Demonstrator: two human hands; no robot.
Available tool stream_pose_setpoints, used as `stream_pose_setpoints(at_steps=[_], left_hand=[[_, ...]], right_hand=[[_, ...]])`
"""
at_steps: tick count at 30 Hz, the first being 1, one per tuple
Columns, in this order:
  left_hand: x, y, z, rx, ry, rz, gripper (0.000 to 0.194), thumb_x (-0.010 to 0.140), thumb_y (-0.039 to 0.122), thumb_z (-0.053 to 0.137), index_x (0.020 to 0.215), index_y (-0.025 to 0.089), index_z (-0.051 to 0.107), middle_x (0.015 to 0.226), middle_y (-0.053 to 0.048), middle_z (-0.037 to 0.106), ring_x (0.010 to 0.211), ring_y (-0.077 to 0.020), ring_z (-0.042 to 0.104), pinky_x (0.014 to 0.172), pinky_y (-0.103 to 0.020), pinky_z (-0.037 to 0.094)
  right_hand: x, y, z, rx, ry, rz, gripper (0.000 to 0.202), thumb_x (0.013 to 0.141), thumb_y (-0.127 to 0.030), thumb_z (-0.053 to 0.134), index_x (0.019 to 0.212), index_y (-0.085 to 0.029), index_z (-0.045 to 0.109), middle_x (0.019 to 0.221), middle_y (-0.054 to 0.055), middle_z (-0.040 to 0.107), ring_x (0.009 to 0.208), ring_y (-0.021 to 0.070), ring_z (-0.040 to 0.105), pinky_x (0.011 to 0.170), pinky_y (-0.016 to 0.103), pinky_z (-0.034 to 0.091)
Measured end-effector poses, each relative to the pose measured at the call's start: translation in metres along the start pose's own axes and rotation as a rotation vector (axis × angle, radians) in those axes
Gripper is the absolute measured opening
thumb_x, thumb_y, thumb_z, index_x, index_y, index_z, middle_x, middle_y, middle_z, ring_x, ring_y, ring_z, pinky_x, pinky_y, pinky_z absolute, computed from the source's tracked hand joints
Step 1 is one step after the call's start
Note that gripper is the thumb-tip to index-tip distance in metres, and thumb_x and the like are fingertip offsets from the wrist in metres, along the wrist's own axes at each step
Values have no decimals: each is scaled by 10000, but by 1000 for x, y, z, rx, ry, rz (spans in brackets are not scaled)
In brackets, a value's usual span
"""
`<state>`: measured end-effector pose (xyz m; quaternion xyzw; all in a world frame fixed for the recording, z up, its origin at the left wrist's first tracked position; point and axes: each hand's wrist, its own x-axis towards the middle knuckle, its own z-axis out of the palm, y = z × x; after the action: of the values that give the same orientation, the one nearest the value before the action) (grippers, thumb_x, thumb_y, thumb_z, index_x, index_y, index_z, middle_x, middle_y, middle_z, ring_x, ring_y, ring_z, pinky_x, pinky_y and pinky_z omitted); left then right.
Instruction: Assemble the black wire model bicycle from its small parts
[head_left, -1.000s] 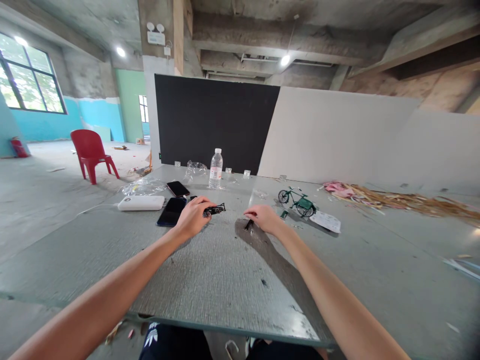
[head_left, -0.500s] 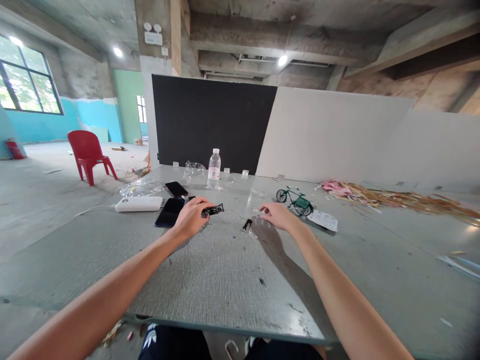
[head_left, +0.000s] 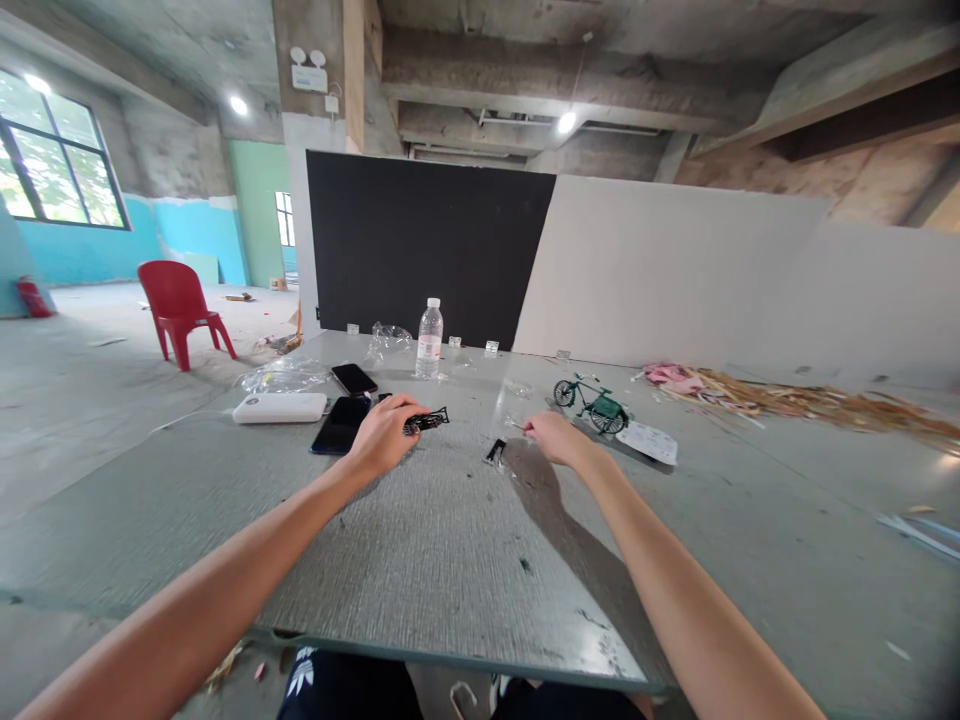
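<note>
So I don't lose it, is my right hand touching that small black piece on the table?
Apart: the head view shows tabletop between the small black piece and your right hand.

Left hand (head_left: pixel 385 437): bare, forearm bare.
Right hand (head_left: pixel 553 438): bare, forearm bare.
Legwear (head_left: pixel 356 690): dark, below left hand.
Marking (head_left: pixel 301 672): white, leaf-shaped, striped, left leg.
Shoe (head_left: pixel 501 688): partly visible, below right hand.

My left hand (head_left: pixel 386 437) hides part of the black piece (head_left: pixel 433 420) on the near side of the bottle (head_left: pixel 429 342). Right of the bottle, anything in my right hand (head_left: pixel 555 438) is too small to tell.
</note>
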<state>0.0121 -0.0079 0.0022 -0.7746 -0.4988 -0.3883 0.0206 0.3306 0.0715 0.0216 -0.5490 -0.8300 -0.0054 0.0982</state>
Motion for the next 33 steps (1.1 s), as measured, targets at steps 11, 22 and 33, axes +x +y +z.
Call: stream_pose_setpoints(at_steps=[11,22,33], left_hand=[[1,1,1,10,37,16,357,762,94,631,1088,219,703,1050,-42,652,967,-206,613,889,-328,475],[2,2,2,9,46,16,302,778,108,637,1049,222,709,1038,-40,656,963,-205,613,890,-335,481],[2,1,2,24,37,6,321,764,99,651,1054,224,707,1052,-35,657,961,-198,617,879,-325,479]], right_hand=[[11,-109,33,163,38,-271,293,965,-187,409,1178,-168,609,1069,125,710,967,229,657,778,276,434],[19,-124,49,78,56,-308,299,990,-211,389,1088,-193,671,1072,105,720,963,218,675,787,250,432],[16,-129,46,40,36,-274,302,995,-210,393,1152,-180,649,1067,126,716,971,211,676,806,247,434]])
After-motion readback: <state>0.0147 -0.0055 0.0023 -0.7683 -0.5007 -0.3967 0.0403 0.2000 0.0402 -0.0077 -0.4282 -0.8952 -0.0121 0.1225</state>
